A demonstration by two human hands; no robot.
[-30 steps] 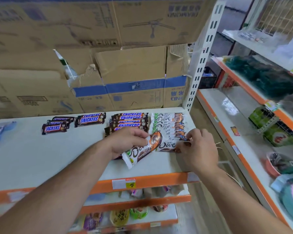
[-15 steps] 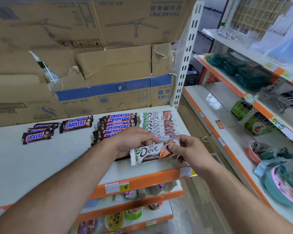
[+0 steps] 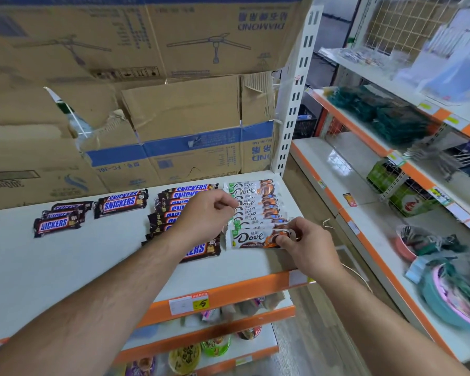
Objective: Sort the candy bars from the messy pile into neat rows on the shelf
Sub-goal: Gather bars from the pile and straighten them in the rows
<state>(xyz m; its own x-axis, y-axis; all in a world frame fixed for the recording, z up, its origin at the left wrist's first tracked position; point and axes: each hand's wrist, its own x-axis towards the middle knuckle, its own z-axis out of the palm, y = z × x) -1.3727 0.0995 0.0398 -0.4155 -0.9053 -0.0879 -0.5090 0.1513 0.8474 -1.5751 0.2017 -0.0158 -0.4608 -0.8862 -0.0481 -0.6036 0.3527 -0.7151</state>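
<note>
On the white shelf a row of white Dove bars lies at the far right, beside a row of brown Snickers bars. The front Dove bar lies at the near end of its row, and my right hand pinches its orange right end. My left hand hovers over the gap between the two rows with fingers loosely curled, holding nothing. Further left lie a single Snickers bar and a small loose pile of Snickers bars.
Stacked cardboard boxes wall off the back of the shelf. A white slotted post stands at its right rear corner. The orange front edge carries a price tag. Another shelving unit with goods stands to the right.
The Dove bar my left hand carried now lies at the near end of the Dove row. My left hand has let go and lifted; my right hand still pinches its right end.
</note>
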